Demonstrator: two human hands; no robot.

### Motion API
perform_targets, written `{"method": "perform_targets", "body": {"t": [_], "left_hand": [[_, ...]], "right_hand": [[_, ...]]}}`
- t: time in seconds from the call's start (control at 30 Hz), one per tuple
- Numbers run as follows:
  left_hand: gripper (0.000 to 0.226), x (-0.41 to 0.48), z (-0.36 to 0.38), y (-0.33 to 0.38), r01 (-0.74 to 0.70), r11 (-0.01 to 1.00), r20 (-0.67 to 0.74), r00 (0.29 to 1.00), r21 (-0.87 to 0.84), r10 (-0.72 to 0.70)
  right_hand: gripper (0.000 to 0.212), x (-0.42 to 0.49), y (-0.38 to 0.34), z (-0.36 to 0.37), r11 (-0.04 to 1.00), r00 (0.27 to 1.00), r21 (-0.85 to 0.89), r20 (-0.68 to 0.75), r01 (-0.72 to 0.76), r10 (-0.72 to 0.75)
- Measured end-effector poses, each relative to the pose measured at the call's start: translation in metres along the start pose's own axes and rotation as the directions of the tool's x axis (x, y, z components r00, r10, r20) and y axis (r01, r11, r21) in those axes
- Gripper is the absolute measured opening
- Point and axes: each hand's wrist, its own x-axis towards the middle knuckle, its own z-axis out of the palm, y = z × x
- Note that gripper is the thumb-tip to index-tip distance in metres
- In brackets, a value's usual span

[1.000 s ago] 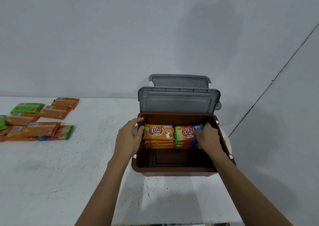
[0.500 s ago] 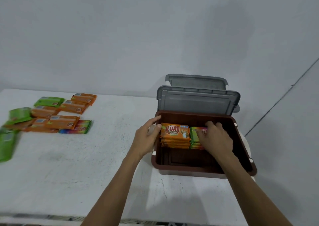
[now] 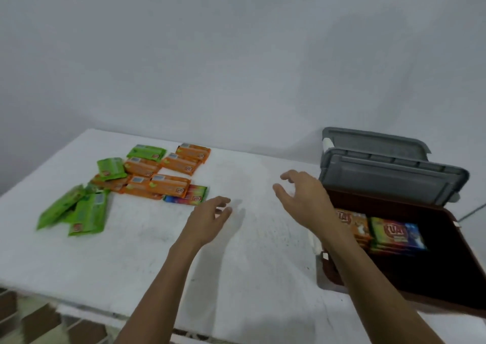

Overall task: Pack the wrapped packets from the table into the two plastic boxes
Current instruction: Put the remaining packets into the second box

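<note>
Left hand (image 3: 210, 219) (empty) hovers between packets (image 3: 147, 178) and box (image 3: 459, 301).

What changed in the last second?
The left hand came off the box rim and the right hand left the stacked packets; both swung left toward the loose packets, open and empty. The stacked packets, raised lid and loose packets stayed put.

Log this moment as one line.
left hand: open, empty | right hand: open, empty | brown box: packet stacks inside | loose packets: on table
</note>
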Motion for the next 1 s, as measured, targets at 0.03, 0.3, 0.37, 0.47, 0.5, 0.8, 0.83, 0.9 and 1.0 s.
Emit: {"method": "perform_targets", "body": {"t": [0.03, 0.3, 0.37, 0.47, 0.5, 0.8, 0.83, 0.9, 1.0], "left_hand": [[0.033, 0.003, -0.012, -0.012, 0.006, 1.000, -0.026, 1.000, 0.030, -0.005], [0.034, 0.037, -0.092, -0.100, -0.054, 0.951, -0.152, 0.983, 0.304, 0.104], [0.041, 0.045, -0.103, -0.117, -0.062, 0.926, -0.122, 0.986, 0.371, 0.115], [0.047, 0.056, -0.114, -0.135, -0.110, 0.888, -0.009, 0.992, 0.447, 0.127], [0.048, 0.059, -0.116, -0.139, -0.118, 0.870, 0.035, 0.993, 0.478, 0.116], [0.043, 0.079, -0.128, -0.153, -0.171, 0.861, 0.233, 0.970, 0.478, 0.063], [0.042, 0.079, -0.129, -0.151, -0.178, 0.860, 0.234, 0.970, 0.478, 0.071], [0.043, 0.081, -0.130, -0.147, -0.192, 0.848, 0.216, 0.972, 0.494, 0.094], [0.054, 0.079, -0.134, -0.146, -0.184, 0.853, 0.205, 0.974, 0.488, 0.093]], "right_hand": [[0.041, 0.007, -0.011, 0.011, 1.000, 0.999, 0.000, 0.030, 0.017, -0.017], [0.049, 0.061, -0.079, 0.107, 0.996, 0.951, 0.033, 0.295, 0.088, -0.094], [0.054, 0.073, -0.090, 0.128, 0.994, 0.928, 0.045, 0.357, 0.099, -0.108], [0.062, 0.085, -0.103, 0.157, 0.995, 0.905, 0.054, 0.413, 0.086, -0.101], [0.065, 0.088, -0.105, 0.165, 0.995, 0.899, 0.049, 0.428, 0.084, -0.097], [0.061, 0.095, -0.097, 0.206, 0.990, 0.917, -0.057, 0.387, 0.128, -0.097], [0.061, 0.095, -0.097, 0.208, 0.989, 0.916, -0.069, 0.389, 0.134, -0.097], [0.063, 0.097, -0.096, 0.208, 0.980, 0.912, -0.109, 0.395, 0.165, -0.109], [0.066, 0.099, -0.092, 0.203, 0.937, 0.898, -0.233, 0.415, 0.260, -0.146]]}}
